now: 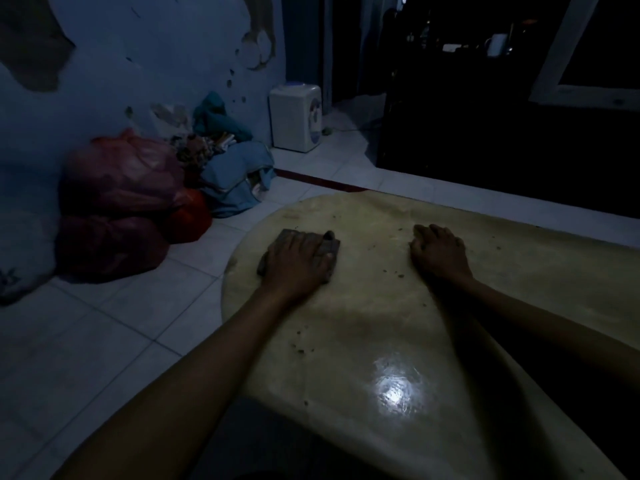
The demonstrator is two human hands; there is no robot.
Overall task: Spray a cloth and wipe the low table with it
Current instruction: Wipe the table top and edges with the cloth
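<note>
The low table (381, 327) has a pale yellowish top with a rounded left end; dark crumbs dot it and a bright light glare sits near its front. A folded dark cloth (282, 237) lies flat near the table's left end. My left hand (298, 265) presses palm-down on the cloth, covering most of it. My right hand (440, 254) rests on the bare tabletop to the right, fingers curled slightly, holding nothing. No spray bottle is in view.
White floor tiles (104, 341) spread left of the table. Red plastic bags (117, 202) and blue clothes (235, 174) are piled against the peeling blue wall. A small white water dispenser (294, 116) stands at the back. Dark furniture (502, 133) fills the right rear.
</note>
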